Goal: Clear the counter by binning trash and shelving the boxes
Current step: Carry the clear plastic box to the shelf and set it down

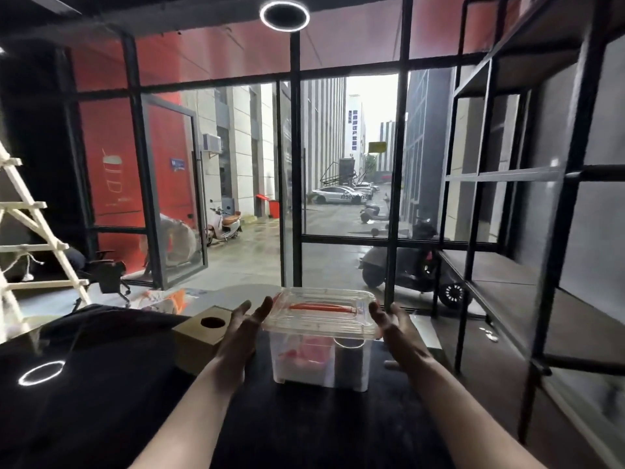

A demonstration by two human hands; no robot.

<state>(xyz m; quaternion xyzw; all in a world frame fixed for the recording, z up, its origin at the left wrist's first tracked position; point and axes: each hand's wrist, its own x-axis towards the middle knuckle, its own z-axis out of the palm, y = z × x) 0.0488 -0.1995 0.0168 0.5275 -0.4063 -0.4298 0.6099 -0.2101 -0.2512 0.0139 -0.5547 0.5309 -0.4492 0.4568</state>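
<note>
A clear plastic storage box [319, 363] with a clear lid and an orange handle stands on the black counter [118, 384]; pink and dark items show through its walls. My left hand [245, 328] is at the box's left side, fingers spread, fingertips near the lid's edge. On the other side of the lid my right hand [394, 328] is held open. Whether either hand touches the box I cannot tell. A tan cardboard box [199, 340] with a round hole on top sits just left of my left hand.
A black metal shelving unit [527, 289] with bare shelves stands to the right. Crumpled orange and white wrappers [169, 299] lie at the counter's far edge. A white ladder-like rack [30, 245] leans at the left. Glass walls and a street are ahead.
</note>
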